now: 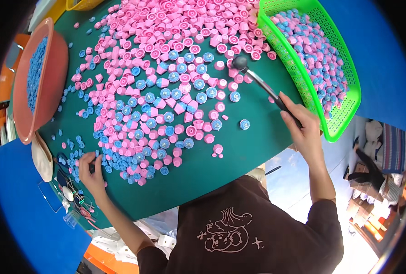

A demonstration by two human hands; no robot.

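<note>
My right hand (304,127) is closed around the black grip of a small hammer (257,81). Its dark round head hangs over the right edge of the pink pieces. At the lower left, my left hand (92,176) has its fingers drawn together beside loose blue caps (114,160); something small and dark shows between them, too hidden to name. Small pink cup-shaped pieces (162,25) are heaped at the far side and scattered nearer. Several cups carry blue caps (201,69), most of these standing around the middle of the green table (203,182).
A bright green basket (349,112) of pink-and-blue pieces stands at the right. At the left, a salmon basin (57,64) holds blue pieces. Cords and small items (77,198) lie by the left table edge. A yellow container (84,4) is at the far left.
</note>
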